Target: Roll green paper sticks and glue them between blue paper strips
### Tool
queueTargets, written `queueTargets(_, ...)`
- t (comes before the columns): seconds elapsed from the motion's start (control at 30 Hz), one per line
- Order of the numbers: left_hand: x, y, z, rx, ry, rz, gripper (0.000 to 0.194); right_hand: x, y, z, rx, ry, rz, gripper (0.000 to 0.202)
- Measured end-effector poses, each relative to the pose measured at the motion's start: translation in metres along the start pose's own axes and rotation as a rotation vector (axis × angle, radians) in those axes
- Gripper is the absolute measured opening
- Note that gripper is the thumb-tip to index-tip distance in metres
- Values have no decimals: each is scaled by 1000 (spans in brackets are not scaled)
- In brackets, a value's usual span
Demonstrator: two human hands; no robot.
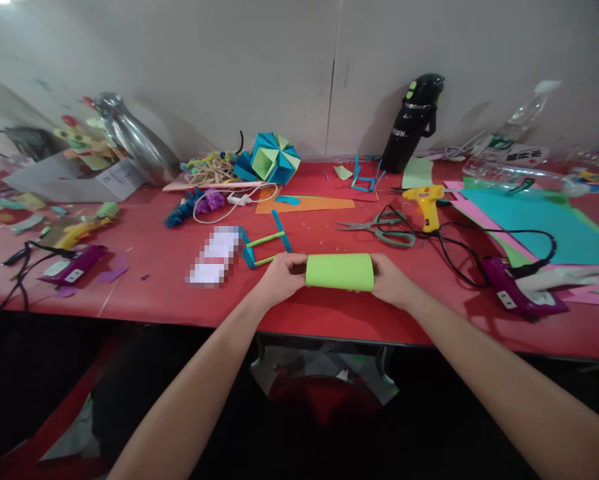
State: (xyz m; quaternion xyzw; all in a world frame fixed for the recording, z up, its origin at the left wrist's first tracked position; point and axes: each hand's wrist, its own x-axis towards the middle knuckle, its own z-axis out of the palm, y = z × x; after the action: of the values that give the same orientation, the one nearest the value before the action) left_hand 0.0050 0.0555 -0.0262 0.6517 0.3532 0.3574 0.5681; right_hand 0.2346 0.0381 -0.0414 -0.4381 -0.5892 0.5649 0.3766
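Observation:
A lime-green paper tube [339, 272] lies sideways between my two hands, just above the red table's front edge. My left hand [282, 277] is closed around its left end, with the thumb at the rim. At the other end my right hand [390, 280] grips the rim, its fingertips mostly hidden behind and inside the tube. Right behind my left hand sits a small frame of blue paper strips and green paper rods [267, 240]. Scissors with grey-green handles [379, 228] lie open behind my right hand.
A yellow glue gun [425, 203] trails a black cord to a purple power strip [522, 287] on the right. Blue, pink and green paper sheets [549, 223] lie beyond. A black flask [413, 123] and a paper polyhedron [274, 159] stand along the wall.

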Motion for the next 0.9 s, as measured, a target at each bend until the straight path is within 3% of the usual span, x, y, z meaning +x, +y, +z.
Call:
queueTargets(0.2, 1, -2, -2, 66, -34, -71, 24, 1, 2, 2, 16, 31, -61, 47)
queueTargets(0.33, 1, -4, -1, 17, -38, 11, 21, 1, 0, 3, -7, 17, -54, 43)
queueTargets(0.6, -1, 0, 1, -65, -32, 3, 23, 0, -4, 1, 6, -16, 43, 20)
queueTargets(0.73, 0, 1, 0, -38, -70, -6, 23, 2, 0, 4, 40, 25, -17, 32)
queueTargets(0.9, 1, 2, -2, 56, -62, -59, 22, 4, 2, 5, 121, 50, 19, 43)
